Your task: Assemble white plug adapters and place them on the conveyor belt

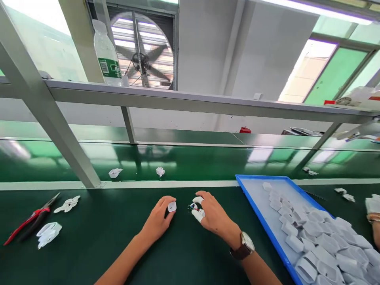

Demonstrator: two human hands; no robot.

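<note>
Between thumb and forefinger, my left hand (162, 215) pinches a small white plastic piece (171, 206) above the dark green table (184, 253). Just to its right, my right hand (209, 211) has white covers on its fingertips and a watch on the wrist. Its thumb and forefinger curl around a small white part with a green circuit piece (192, 207). A short gap separates the two hands. Right of them, a blue-edged tray (261, 215) holds a heap of white plastic housings (314, 227).
Red-handled pliers (37, 215) and white finger covers (49, 233) lie at the left. A metal frame (190, 103) crosses ahead, with a bottle (108, 55) on it. Another person's gloved hand (374, 209) shows at the right edge.
</note>
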